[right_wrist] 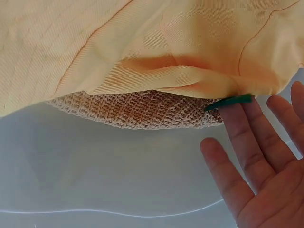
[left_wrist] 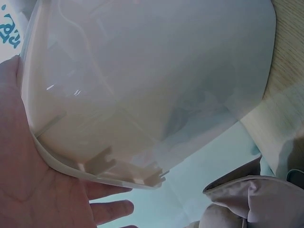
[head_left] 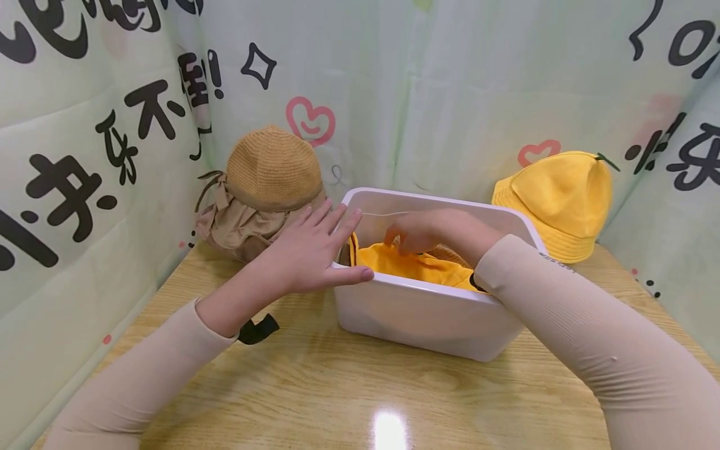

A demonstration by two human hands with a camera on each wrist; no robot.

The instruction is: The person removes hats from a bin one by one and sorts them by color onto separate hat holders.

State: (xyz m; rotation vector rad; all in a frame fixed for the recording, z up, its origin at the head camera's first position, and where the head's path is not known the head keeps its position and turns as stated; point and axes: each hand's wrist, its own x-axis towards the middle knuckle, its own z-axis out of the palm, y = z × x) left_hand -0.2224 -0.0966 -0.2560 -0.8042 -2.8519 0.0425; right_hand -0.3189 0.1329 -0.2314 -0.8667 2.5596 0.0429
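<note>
The white bin (head_left: 413, 319) stretches crosswise, left hand (head_left: 315, 253) (spread) touching it, right hand (head_left: 430, 230), spread, touching its yellow hat (head_left: 407, 265).

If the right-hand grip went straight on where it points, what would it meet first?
Probably the yellow cloth in the white bin; the right-hand grip seems to be touching it.

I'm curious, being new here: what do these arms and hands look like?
The left hand and right hand are a person's, ungloved. Snug beige sleeves stop short of them; small dark lettering marks the right one. Something black shows by each cuff.
</note>
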